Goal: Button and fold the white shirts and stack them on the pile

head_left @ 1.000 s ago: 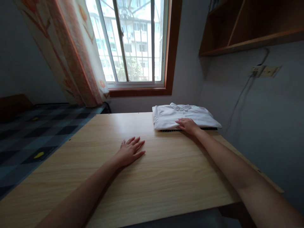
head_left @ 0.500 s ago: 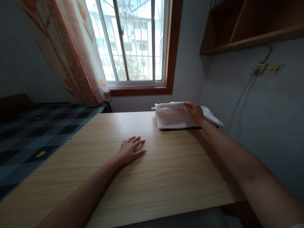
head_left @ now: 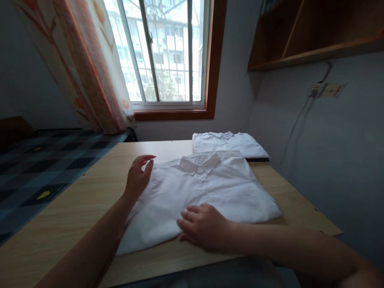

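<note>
A white collared shirt (head_left: 228, 192) lies spread across the middle of the wooden table, its collar toward the window. My left hand (head_left: 139, 174) hovers at the shirt's left shoulder edge, thumb and fingers apart and nothing between them. Over the lower front of the shirt, near its hem, is my right hand (head_left: 204, 226); its fingers are spread, and whether they touch the cloth I cannot tell. Behind this shirt, another folded white shirt (head_left: 243, 146) rests on something with a dark, patterned edge (head_left: 257, 160).
The wood-grain table (head_left: 75, 208) stands below a window (head_left: 174, 60). To the left is a bed with a checked cover (head_left: 18, 168), beside a flowered curtain (head_left: 81, 68). A wooden shelf (head_left: 300, 56) and a socket with a cord (head_left: 316, 91) are on the right wall.
A white shirt now lies open on the table where bare wood showed. My right hand has left the folded pile and come nearer. My left hand has lifted off the table and shifted left.
</note>
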Demonstrator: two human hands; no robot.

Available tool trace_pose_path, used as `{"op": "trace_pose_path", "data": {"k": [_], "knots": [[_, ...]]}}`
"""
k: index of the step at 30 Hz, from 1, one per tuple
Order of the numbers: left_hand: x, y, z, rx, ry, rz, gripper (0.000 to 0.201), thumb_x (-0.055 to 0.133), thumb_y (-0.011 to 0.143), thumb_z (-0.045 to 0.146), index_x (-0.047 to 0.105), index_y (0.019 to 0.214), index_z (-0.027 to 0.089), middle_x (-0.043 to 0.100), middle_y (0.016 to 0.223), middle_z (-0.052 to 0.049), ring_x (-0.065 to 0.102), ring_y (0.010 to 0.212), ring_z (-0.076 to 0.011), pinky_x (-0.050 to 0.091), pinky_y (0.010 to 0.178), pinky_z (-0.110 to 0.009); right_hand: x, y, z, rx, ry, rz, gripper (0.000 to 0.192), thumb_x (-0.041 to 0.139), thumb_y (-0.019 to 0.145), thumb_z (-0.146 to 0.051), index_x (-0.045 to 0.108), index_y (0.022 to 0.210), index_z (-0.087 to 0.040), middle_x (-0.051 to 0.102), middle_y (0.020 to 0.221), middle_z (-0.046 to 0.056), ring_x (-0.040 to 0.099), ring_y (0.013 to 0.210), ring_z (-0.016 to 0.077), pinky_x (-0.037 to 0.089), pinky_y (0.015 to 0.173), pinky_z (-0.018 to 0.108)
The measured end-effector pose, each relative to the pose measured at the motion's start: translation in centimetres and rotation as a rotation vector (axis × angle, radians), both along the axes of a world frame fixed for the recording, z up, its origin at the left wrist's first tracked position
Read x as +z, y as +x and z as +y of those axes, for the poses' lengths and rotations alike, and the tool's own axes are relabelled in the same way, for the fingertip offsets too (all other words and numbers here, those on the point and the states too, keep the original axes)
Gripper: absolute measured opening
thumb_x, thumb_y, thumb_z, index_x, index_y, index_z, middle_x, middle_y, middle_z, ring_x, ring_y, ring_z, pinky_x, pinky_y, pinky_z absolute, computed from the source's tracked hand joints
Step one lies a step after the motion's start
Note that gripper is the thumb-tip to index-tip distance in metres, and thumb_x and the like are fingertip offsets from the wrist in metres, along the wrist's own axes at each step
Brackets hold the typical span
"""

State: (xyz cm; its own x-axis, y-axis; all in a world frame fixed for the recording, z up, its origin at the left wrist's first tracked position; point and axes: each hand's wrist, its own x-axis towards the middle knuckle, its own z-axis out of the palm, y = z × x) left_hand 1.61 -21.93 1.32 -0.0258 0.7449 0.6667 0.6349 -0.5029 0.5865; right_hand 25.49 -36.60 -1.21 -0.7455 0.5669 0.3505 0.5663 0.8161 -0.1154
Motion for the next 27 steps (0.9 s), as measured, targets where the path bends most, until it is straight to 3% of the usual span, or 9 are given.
{"op": "trace_pose_path", "data": {"k": [2, 4, 7, 9, 12, 15, 19, 23, 27], "knots": [[0.6, 1.1, -0.8, -0.096, 0.012, 0.1, 0.029, 0.047, 0.09, 0.04, 0.066, 0.102, 0.02, 0.066, 0.105, -0.006, 0.061, 0.1, -0.0215, 0.05, 0.091, -0.035, 0.3, 0.2, 0.3, 0.034, -0.001, 0.001, 0.029, 0.05, 0.095, -0.046, 0.071, 0.094, -0.025, 0.074, 0.084, 0.006, 0.066, 0.076, 0.0189, 0.044, 0.065, 0.029], [1.2, 2.7, -1.3, -0.21, -0.002, 0.25, 0.028, 0.045, 0.091, 0.037, 0.066, 0.1, 0.02, 0.067, 0.102, -0.006, 0.061, 0.101, -0.0219, 0.049, 0.094, -0.037, 1.2, 1.5, 2.5, -0.025, -0.059, 0.068, 0.029, 0.048, 0.096, -0.043, 0.072, 0.098, -0.027, 0.075, 0.087, 0.003, 0.067, 0.076, 0.0163, 0.044, 0.067, 0.026], [1.5, 5.7, -1.1, -0.383, -0.057, 0.482, 0.029, 0.043, 0.092, 0.029, 0.065, 0.108, 0.02, 0.067, 0.11, -0.007, 0.058, 0.109, -0.0227, 0.045, 0.1, -0.039, 2.2, 4.2, 7.7, -0.303, -0.083, 0.143, 0.024, 0.05, 0.095, -0.028, 0.071, 0.106, -0.025, 0.074, 0.1, 0.006, 0.068, 0.086, 0.0189, 0.045, 0.074, 0.027], [0.9, 8.0, -0.2, -0.457, -0.1, 0.57, 0.032, 0.042, 0.091, 0.021, 0.062, 0.116, 0.019, 0.065, 0.118, -0.009, 0.056, 0.115, -0.0228, 0.044, 0.103, -0.039, 2.2, 5.6, 11.0, -0.463, -0.083, 0.179, 0.031, 0.049, 0.093, -0.018, 0.067, 0.117, -0.022, 0.07, 0.114, 0.008, 0.066, 0.1, 0.0209, 0.046, 0.084, 0.029], [-0.9, 11.1, 1.7, -0.444, -0.169, 0.586, 0.037, 0.045, 0.086, 0.012, 0.06, 0.119, 0.017, 0.065, 0.12, -0.011, 0.056, 0.117, -0.0243, 0.045, 0.102, -0.04, 0.8, 6.5, 14.0, -0.567, -0.116, 0.168, 0.036, 0.048, 0.092, -0.014, 0.062, 0.125, -0.017, 0.064, 0.125, 0.011, 0.061, 0.112, 0.0216, 0.045, 0.093, 0.03], [-3.4, 13.0, 3.0, -0.398, -0.201, 0.549, 0.034, 0.045, 0.084, 0.01, 0.061, 0.114, 0.015, 0.067, 0.114, -0.012, 0.059, 0.112, -0.0258, 0.046, 0.1, -0.042, -1.1, 6.4, 14.5, -0.62, -0.139, 0.149, 0.035, 0.049, 0.092, -0.019, 0.062, 0.125, -0.019, 0.061, 0.125, 0.012, 0.062, 0.106, 0.0213, 0.048, 0.089, 0.03], [-5.5, 13.2, 3.6, -0.388, -0.206, 0.514, 0.032, 0.045, 0.084, 0.011, 0.061, 0.111, 0.014, 0.067, 0.112, -0.013, 0.06, 0.109, -0.0244, 0.045, 0.101, -0.041, -2.7, 6.3, 14.4, -0.641, -0.139, 0.193, 0.024, 0.051, 0.092, -0.023, 0.067, 0.109, -0.018, 0.06, 0.116, 0.012, 0.062, 0.097, 0.0208, 0.048, 0.084, 0.031], [-5.7, 12.7, 3.8, -0.4, -0.214, 0.478, 0.034, 0.045, 0.085, 0.014, 0.062, 0.114, 0.016, 0.069, 0.113, -0.01, 0.061, 0.108, -0.0221, 0.045, 0.101, -0.039, -3.3, 6.8, 15.0, -0.629, -0.123, 0.356, 0.013, 0.054, 0.09, -0.022, 0.066, 0.091, -0.018, 0.062, 0.105, 0.009, 0.06, 0.092, 0.0187, 0.047, 0.082, 0.029], [-5.4, 12.6, 4.4, -0.443, -0.211, 0.468, 0.03, 0.048, 0.086, 0.022, 0.068, 0.108, 0.017, 0.072, 0.107, -0.008, 0.062, 0.103, -0.0225, 0.045, 0.099, -0.039, -3.8, 7.4, 15.8, -0.514, -0.174, 0.588, 0.009, 0.057, 0.085, -0.025, 0.061, 0.082, -0.019, 0.062, 0.086, 0.004, 0.057, 0.084, 0.0172, 0.045, 0.079, 0.029]]}}
